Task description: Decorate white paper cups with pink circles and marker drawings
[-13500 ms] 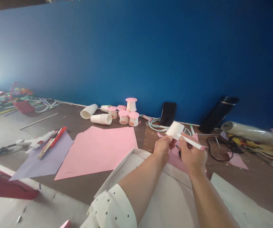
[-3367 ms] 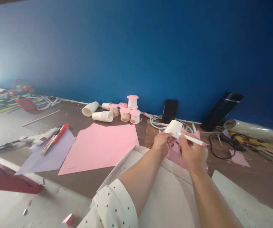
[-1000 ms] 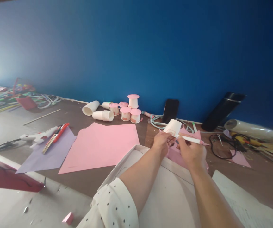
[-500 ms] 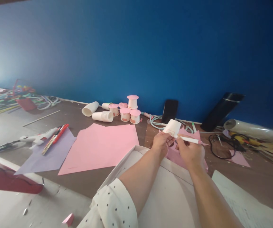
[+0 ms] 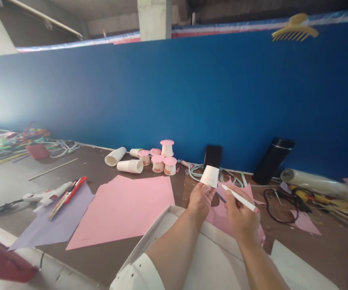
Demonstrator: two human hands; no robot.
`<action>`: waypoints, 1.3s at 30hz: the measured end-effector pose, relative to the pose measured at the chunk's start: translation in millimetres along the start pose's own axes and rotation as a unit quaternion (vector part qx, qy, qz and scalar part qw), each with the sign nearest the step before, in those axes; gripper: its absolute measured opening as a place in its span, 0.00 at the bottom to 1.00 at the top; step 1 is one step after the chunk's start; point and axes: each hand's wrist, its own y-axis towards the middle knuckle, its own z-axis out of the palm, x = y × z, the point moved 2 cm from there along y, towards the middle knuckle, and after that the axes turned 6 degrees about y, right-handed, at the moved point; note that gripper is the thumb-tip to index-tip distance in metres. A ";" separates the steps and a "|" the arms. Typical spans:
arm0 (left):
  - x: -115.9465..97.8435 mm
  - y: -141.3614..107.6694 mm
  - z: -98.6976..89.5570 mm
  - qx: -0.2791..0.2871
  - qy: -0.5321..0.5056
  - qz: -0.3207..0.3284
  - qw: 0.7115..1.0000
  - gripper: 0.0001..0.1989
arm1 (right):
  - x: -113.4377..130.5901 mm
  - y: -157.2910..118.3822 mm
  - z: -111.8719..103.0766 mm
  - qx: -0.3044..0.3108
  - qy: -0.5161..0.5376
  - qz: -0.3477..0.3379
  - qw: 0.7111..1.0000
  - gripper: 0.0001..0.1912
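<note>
The left hand (image 5: 202, 199) is gripping a paper cup (image 5: 209, 176). The right hand (image 5: 242, 217) is clasping a marker (image 5: 240, 198).

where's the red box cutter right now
In the head view, the red box cutter lies on the left side, on the purple paper, right beside the white glue gun.
</note>
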 end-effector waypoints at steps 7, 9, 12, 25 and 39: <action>1.3 0.3 -1.1 0.007 0.009 0.004 1.000 0.09 | -12.6 -1.1 5.9 0.015 0.001 -0.032 0.999 0.19; 2.4 1.0 -2.1 0.003 0.007 0.005 1.000 0.09 | -13.5 -0.9 7.1 0.010 0.011 -0.051 0.999 0.18; 4.4 2.2 -3.5 -0.003 0.007 -0.002 1.000 0.11 | -14.6 -0.5 9.2 0.012 0.017 -0.071 0.997 0.17; 8.6 7.5 -5.3 -0.011 0.013 -0.027 0.999 0.12 | -16.7 -3.4 14.4 0.015 -0.015 -0.122 0.992 0.14; 9.5 7.0 -5.1 0.018 0.005 -0.036 0.999 0.11 | -15.3 -1.0 12.5 0.011 -0.015 -0.090 0.996 0.14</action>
